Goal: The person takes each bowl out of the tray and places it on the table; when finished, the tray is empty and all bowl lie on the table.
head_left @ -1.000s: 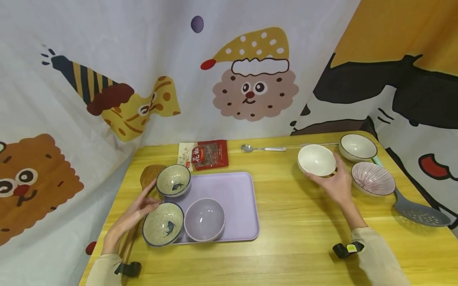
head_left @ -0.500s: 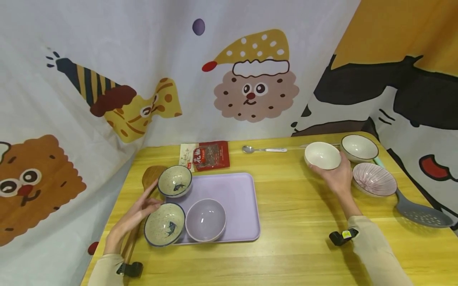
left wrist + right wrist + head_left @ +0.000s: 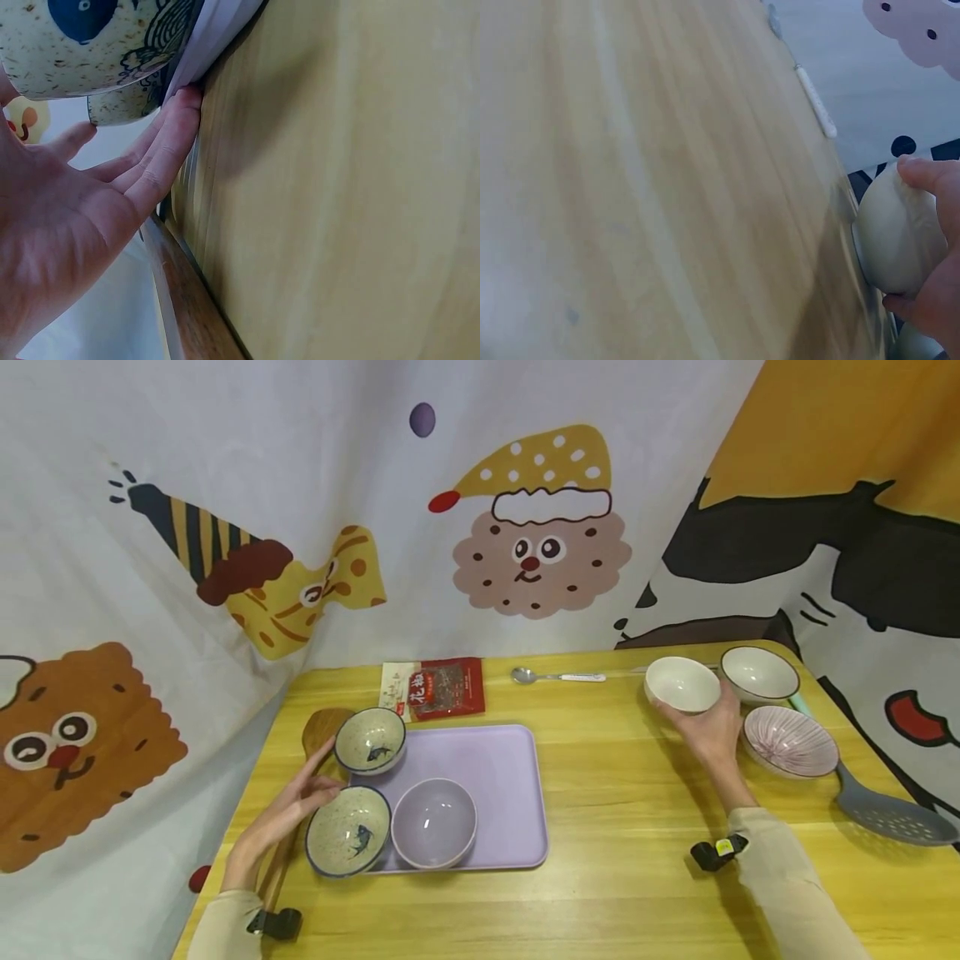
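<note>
A: How is the right hand point(image 3: 708, 731) occupied?

B: A plain white bowl point(image 3: 681, 684) is gripped by it, with the thumb and fingers curled round the bowl's near side. In the right wrist view the white bowl point(image 3: 900, 232) is seen pinched between thumb and fingers above the yellow wooden table point(image 3: 622, 810). Whether the bowl rests on the table cannot be told.

A: What is placed near that bowl?

B: A dark-rimmed white bowl point(image 3: 759, 674) is set just beside it at three o'clock, and a pink ribbed bowl point(image 3: 790, 740) is found at about five o'clock. A metal spoon point(image 3: 557, 676) is laid at nine o'clock, well apart. A grey slotted spatula point(image 3: 892, 817) is seen beyond the pink bowl.

A: And the left hand point(image 3: 281, 814)?

B: It is held spread, fingers straight. Its fingertips point(image 3: 187, 101) are pressed against the edge of the lilac tray point(image 3: 502, 777), just beside the near fish-painted bowl point(image 3: 348, 831).

A: What else is carried by the tray?

B: A second fish-painted bowl point(image 3: 370, 740) is set at its eleven o'clock corner, and a lilac bowl point(image 3: 434, 822) beside the near one. A wooden spatula point(image 3: 318, 735) is laid under the left hand, and a red spice packet point(image 3: 435, 687) lies at twelve o'clock from the tray.
</note>
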`<state>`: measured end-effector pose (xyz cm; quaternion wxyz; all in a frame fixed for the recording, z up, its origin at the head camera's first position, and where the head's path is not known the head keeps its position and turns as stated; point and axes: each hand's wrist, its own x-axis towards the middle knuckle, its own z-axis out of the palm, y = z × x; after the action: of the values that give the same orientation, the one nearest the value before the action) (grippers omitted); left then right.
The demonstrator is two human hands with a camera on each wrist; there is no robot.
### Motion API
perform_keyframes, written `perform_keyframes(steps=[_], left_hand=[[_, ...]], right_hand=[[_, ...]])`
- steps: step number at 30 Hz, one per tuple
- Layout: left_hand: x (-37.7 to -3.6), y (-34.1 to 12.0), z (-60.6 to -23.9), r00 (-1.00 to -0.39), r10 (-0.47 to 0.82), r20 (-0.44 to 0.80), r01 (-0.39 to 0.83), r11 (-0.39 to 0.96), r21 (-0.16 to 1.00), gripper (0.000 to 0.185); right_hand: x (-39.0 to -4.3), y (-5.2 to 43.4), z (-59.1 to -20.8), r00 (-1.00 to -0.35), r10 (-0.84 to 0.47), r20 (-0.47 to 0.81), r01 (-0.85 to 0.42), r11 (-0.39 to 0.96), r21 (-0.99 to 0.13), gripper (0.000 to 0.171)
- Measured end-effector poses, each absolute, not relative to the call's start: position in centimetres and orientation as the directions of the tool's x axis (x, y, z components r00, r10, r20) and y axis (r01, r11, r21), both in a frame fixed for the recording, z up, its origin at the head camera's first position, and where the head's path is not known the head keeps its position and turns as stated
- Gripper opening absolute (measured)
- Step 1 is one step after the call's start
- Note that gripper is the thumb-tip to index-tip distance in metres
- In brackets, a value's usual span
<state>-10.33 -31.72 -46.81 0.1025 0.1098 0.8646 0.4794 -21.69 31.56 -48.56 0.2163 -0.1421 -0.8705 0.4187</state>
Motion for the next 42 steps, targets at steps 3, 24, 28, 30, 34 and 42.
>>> perform_keyframes(steps=[3, 24, 28, 30, 34, 42], left_hand=[[-10.3, -31.7, -46.8, -0.953, 0.295, -0.068, 0.099, 0.515, 0.852, 0.079], [-10.3, -31.7, -46.8, -0.951, 0.302, -0.06, 0.099, 0.483, 0.87, 0.08], [-10.3, -31.8, -46.9, -0.949, 0.311, -0.046, 0.112, 0.471, 0.875, 0.08], [-10.3, -31.8, -46.9, -0.949, 0.312, -0.042, 0.116, 0.472, 0.874, 0.079], [-10.4, -31.6, -46.8, -0.95, 0.309, -0.049, 0.112, 0.48, 0.87, 0.079], [-10.3, -31.8, -46.8, -0.954, 0.291, -0.071, 0.088, 0.498, 0.863, 0.08]], right_hand=[[-21.7, 31.4, -48.5, -0.866, 0.41, 0.286, 0.04, 0.627, -0.778, 0.105], [-18.1, 24.8, -41.4, -0.926, 0.123, 0.358, -0.181, 0.687, -0.704, 0.109], [-17.2, 22.9, -41.0, -0.941, 0.03, 0.338, -0.234, 0.662, -0.712, 0.11], [-16.7, 22.0, -40.9, -0.945, -0.017, 0.328, -0.258, 0.657, -0.708, 0.113], [-15.7, 20.2, -41.0, -0.937, -0.116, 0.33, -0.324, 0.644, -0.693, 0.117], [-14.1, 16.3, -41.6, -0.903, -0.299, 0.31, -0.431, 0.615, -0.66, 0.121]])
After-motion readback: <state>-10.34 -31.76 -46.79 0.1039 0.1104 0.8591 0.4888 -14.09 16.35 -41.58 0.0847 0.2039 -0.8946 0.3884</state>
